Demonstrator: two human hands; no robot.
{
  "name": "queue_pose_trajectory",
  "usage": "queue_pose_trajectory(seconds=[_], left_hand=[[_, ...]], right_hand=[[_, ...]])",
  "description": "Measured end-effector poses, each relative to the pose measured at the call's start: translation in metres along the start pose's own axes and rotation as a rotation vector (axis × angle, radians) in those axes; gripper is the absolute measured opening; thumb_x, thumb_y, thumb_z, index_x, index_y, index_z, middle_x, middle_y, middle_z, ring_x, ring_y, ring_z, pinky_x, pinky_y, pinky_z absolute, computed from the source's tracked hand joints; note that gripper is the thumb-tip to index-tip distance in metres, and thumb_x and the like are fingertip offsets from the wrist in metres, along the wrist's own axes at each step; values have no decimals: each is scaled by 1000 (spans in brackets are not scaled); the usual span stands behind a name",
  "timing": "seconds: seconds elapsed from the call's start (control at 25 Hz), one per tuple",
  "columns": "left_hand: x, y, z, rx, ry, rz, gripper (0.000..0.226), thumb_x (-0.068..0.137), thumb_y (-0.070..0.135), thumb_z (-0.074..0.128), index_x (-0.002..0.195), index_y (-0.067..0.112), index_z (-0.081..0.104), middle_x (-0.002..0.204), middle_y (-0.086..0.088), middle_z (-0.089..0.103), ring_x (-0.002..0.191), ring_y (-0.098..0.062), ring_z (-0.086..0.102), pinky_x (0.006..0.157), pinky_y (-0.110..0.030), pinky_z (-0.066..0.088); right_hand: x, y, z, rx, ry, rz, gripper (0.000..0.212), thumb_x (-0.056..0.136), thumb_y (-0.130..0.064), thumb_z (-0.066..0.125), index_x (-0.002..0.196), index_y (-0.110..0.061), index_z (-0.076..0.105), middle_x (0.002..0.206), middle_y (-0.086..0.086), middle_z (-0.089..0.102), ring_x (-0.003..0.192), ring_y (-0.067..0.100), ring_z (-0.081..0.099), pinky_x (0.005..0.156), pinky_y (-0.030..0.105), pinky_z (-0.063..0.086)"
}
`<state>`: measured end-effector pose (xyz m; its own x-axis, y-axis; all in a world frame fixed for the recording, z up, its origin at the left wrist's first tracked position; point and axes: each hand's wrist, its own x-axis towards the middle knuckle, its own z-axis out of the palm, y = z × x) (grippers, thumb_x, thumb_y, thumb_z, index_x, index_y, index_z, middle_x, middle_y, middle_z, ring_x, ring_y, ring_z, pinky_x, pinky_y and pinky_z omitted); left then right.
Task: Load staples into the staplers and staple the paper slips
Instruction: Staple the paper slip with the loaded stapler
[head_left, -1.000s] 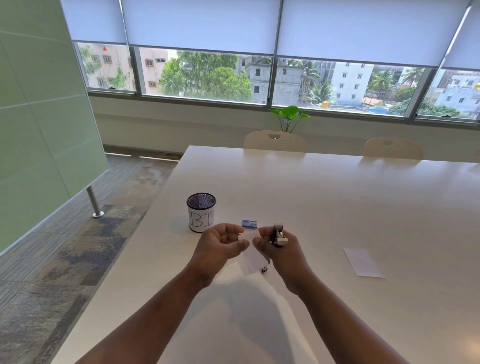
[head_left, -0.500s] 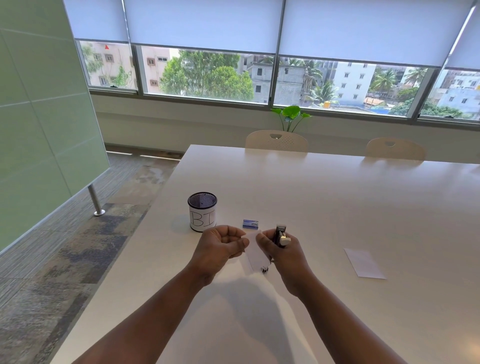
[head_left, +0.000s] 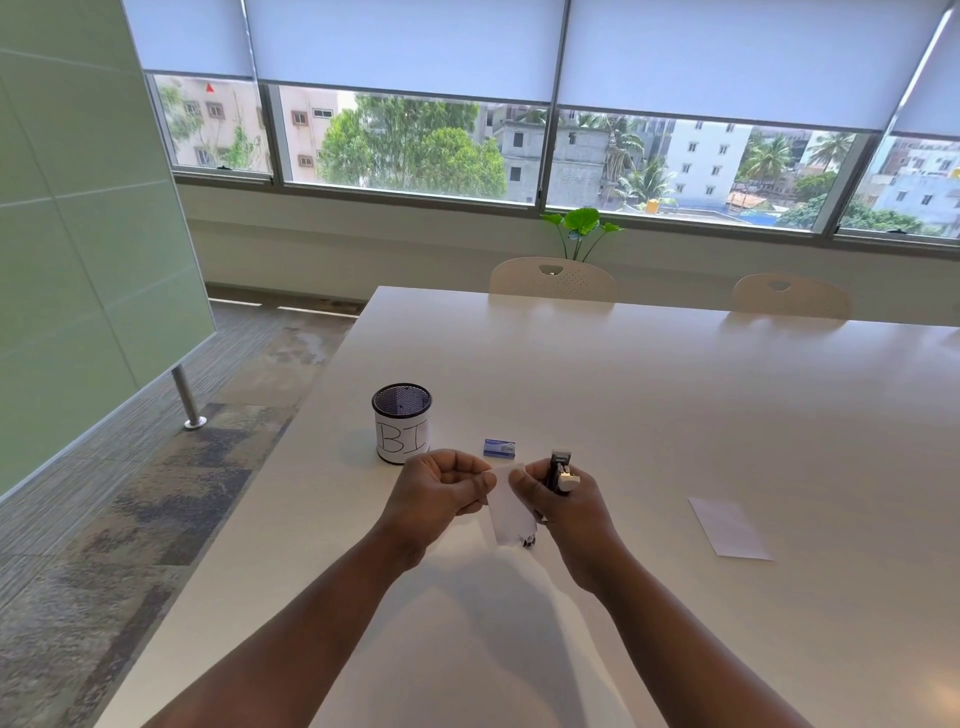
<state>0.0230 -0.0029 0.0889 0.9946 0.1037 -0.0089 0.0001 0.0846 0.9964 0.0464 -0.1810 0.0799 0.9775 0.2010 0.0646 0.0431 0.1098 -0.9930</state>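
Your counter (head_left: 649, 415): smooth white, satin sheen. Your paper slip (head_left: 508, 512): matt white paper. Your stapler (head_left: 560, 470): glossy black plastic, metal parts. Pen cup (head_left: 401, 423): black metal mesh, paper label. Floor: rough carpet.

Two hands are up over the worktop (head_left: 675, 415), a left hand (head_left: 434, 493) and a right hand (head_left: 566, 501), and between them there's one stapler (head_left: 560, 472) and one paper slip (head_left: 509, 512) in the air. Down on the worktop, count one more paper slip (head_left: 730, 527) lying off to the right, one small blue staple box (head_left: 499, 448) and one black mesh cup (head_left: 401, 430) with a white label. Beyond the far edge, two pale chairs, the nearer-left chair (head_left: 552, 279) and the right chair (head_left: 790, 295), plus one green plant (head_left: 582, 223).
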Motion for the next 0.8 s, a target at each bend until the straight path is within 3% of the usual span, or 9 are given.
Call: queue_pose_trajectory(seconds=[0.2, 0.4, 0.56, 0.8], left_hand=[[3, -1, -1, 18, -10, 0, 11, 84, 3, 78, 93, -2, 73, 77, -13, 74, 66, -14, 68, 66, -24, 58], [5, -4, -1, 20, -67, -21, 4, 88, 2, 74, 88, 4, 71, 72, -8, 68, 66, -17, 59, 66, -25, 54], [5, -4, -1, 117, -153, -7, 8, 91, 13, 73, 98, 8, 74, 80, -8, 68, 73, -14, 59, 66, -22, 52], [9, -3, 0, 187, -66, 6, 3, 89, 5, 74, 90, 3, 76, 74, -4, 71, 62, -8, 59, 57, -17, 49]], right_hand=[[2, 0, 1, 15, -4, 28, 19, 94, -11, 68, 76, -10, 64, 71, 9, 59, 67, 22, 50, 61, 33, 41], [3, 1, 3, 48, 10, 34, 18, 93, -3, 66, 75, -6, 62, 69, 8, 58, 66, 20, 53, 60, 30, 43], [2, 0, 5, 5, -13, 29, 12, 91, -2, 67, 79, 1, 65, 68, 9, 62, 62, 18, 57, 56, 27, 46], [1, 3, 8, 6, -33, 74, 18, 93, -4, 65, 76, -7, 70, 68, 10, 63, 62, 21, 54, 55, 30, 42]])
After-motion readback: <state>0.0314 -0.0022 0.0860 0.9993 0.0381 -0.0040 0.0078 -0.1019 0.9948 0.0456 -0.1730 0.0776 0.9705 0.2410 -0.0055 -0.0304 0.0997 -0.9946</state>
